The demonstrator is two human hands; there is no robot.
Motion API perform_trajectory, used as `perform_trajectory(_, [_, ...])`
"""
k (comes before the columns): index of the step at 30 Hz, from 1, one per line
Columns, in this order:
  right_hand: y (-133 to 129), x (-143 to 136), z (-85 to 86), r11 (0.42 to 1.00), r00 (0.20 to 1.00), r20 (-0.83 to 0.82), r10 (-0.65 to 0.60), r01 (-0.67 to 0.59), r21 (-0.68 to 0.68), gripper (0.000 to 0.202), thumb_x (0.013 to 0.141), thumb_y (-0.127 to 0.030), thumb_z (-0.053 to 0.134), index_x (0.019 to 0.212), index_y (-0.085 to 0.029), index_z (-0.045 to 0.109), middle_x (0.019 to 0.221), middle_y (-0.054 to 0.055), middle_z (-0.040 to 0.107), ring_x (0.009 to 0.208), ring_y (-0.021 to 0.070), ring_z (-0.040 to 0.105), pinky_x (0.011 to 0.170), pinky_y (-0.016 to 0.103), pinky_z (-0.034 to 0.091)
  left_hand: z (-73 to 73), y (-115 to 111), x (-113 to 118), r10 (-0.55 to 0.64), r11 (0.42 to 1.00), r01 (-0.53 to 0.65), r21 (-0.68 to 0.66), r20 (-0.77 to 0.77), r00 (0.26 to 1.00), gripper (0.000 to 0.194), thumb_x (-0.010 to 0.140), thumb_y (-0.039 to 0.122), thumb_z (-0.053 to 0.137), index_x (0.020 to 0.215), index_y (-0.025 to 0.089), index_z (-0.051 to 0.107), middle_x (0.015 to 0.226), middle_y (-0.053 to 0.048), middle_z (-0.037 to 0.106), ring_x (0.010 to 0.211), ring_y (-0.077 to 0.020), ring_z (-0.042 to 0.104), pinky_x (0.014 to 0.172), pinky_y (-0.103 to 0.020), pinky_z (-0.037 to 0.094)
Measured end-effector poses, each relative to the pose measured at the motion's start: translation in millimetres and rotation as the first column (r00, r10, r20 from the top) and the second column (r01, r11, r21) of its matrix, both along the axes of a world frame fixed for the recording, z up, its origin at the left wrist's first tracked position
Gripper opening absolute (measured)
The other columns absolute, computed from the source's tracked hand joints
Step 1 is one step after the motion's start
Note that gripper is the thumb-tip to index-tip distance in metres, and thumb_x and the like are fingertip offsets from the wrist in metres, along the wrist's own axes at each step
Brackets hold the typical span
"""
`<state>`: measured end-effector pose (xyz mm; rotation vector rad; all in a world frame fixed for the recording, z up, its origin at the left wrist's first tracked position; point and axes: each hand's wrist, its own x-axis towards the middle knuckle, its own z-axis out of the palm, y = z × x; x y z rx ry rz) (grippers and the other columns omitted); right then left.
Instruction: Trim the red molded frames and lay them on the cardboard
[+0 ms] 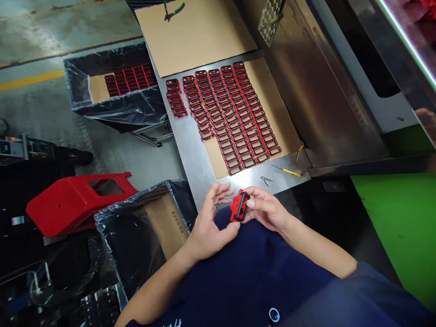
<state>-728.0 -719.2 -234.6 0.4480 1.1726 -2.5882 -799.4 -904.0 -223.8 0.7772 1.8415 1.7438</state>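
A small red and black part (240, 205) is held just past the near edge of the metal table (190, 159). My right hand (267, 209) pinches its right side, thumb on the black bar. Beside it on the left, my left hand (214, 222) has its fingers spread, with the thumb tip close to the part's lower end; whether it touches is unclear. Ahead, rows of similar red and black parts (231, 109) lie on cardboard (218, 159), with a shorter separate column (176, 98) at their left.
Small pliers (266, 180) and a yellow-handled tool (291, 172) lie near the table's front edge. Green-handled cutters (173, 11) rest on far cardboard (194, 36). Left of the table are a lined bin holding parts (131, 81), another lined bin (136, 245) and a red shell (75, 200).
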Motion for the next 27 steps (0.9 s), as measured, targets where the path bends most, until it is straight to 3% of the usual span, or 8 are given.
perform_trajectory(2, [1.5, 0.6, 3.2, 0.894, 0.962, -0.257, -0.093, 0.194, 0.403, 0.025, 0.085, -0.030, 0.073, 0.103, -0.018, 0.062, 0.100, 0.007, 0.068, 0.091, 0.0191, 0.069, 0.079, 0.031, 0.062, -6.8, -1.9, 0.5, -0.004, 0.999, 0.015, -0.044, 0.222, 0.975, 0.053, 0.089, 0.029, 0.065, 0.139, 0.022, 0.047, 0.136, -0.015, 0.057, 0.125, -0.0266, 0.060, 0.104, -0.044, 0.052])
perform_trajectory(6, [2.2, -1.0, 6.5, 0.416, 0.768, -0.599, 0.227, 0.479, 0.773, 0.016, 0.089, -0.023, 0.068, 0.105, -0.022, 0.071, 0.112, 0.009, 0.067, 0.105, 0.0219, 0.066, 0.094, 0.036, 0.058, -17.7, 1.3, 3.4, -0.056, 0.996, 0.018, 0.085, 0.481, 0.875, 0.072, 0.079, 0.043, 0.079, 0.139, 0.020, 0.044, 0.137, -0.018, 0.058, 0.127, -0.0298, 0.059, 0.106, -0.045, 0.052])
perform_trajectory(10, [4.2, -0.8, 5.3, 0.380, 0.659, -0.649, 0.380, 0.528, 0.759, 0.018, 0.094, -0.022, 0.062, 0.110, -0.023, 0.071, 0.115, 0.008, 0.067, 0.112, 0.0209, 0.064, 0.096, 0.035, 0.057, -21.2, 4.4, 4.5, -0.015, 0.994, -0.031, 0.109, 0.401, 0.916, 0.076, 0.076, 0.039, 0.082, 0.139, 0.022, 0.043, 0.143, -0.018, 0.053, 0.133, -0.0298, 0.054, 0.110, -0.047, 0.048])
perform_trajectory(12, [15.6, 3.1, -3.7, 0.322, 0.748, -0.583, 0.318, 0.493, 0.808, 0.023, 0.094, -0.022, 0.059, 0.115, -0.022, 0.068, 0.115, 0.009, 0.066, 0.105, 0.0194, 0.066, 0.092, 0.033, 0.057, -21.1, 2.2, 4.0, -0.006, 0.988, -0.048, 0.150, 0.344, 0.939, 0.074, 0.077, 0.041, 0.081, 0.138, 0.022, 0.043, 0.144, -0.019, 0.050, 0.130, -0.0308, 0.056, 0.105, -0.046, 0.053])
perform_trajectory(16, [58.7, 15.1, -56.6, -0.033, 0.990, -0.049, -0.134, 0.044, 0.998, 0.043, 0.083, -0.041, 0.070, 0.118, -0.016, 0.067, 0.120, 0.014, 0.060, 0.106, 0.0277, 0.059, 0.092, 0.043, 0.053, -19.9, -4.0, 3.2, 0.017, 0.968, -0.082, 0.237, 0.263, 0.965, 0.072, 0.082, 0.047, 0.073, 0.142, 0.029, 0.036, 0.139, -0.017, 0.052, 0.118, -0.0301, 0.064, 0.094, -0.046, 0.059])
perform_trajectory(19, [84.0, 22.8, -106.2, -0.033, 0.928, 0.253, -0.275, -0.272, 0.962, 0.048, 0.074, -0.041, 0.075, 0.115, -0.016, 0.069, 0.116, 0.014, 0.059, 0.108, 0.0320, 0.055, 0.095, 0.047, 0.048, -19.8, -4.3, 2.8, -0.006, 0.963, -0.053, 0.265, 0.218, 0.976, 0.067, 0.084, 0.044, 0.071, 0.141, 0.032, 0.037, 0.136, -0.014, 0.052, 0.118, -0.0291, 0.063, 0.094, -0.045, 0.059])
perform_trajectory(22, [88.0, 28.4, -124.7, 0.015, 0.933, 0.243, -0.264, -0.248, 0.969, 0.035, 0.083, -0.038, 0.062, 0.106, -0.014, 0.071, 0.106, 0.013, 0.062, 0.095, 0.0252, 0.059, 0.091, 0.041, 0.049, -20.6, -3.2, 2.5, -0.010, 0.959, -0.026, 0.282, 0.125, 0.992, 0.066, 0.084, 0.037, 0.069, 0.143, 0.031, 0.040, 0.131, -0.013, 0.049, 0.116, -0.0283, 0.061, 0.092, -0.044, 0.059])
perform_trajectory(27, [57.3, 41.4, -47.8, 0.149, 0.995, 0.075, -0.070, -0.064, 0.987, 0.036, 0.092, -0.044, 0.059, 0.112, -0.016, 0.068, 0.100, 0.007, 0.067, 0.079, 0.0163, 0.063, 0.076, 0.029, 0.054, -14.7, -6.6, 0.6, -0.003, 0.995, 0.029, 0.099, -0.260, 0.966, 0.081, 0.072, 0.020, 0.069, 0.148, 0.025, 0.040, 0.119, -0.013, 0.049, 0.107, -0.0264, 0.058, 0.087, -0.044, 0.058])
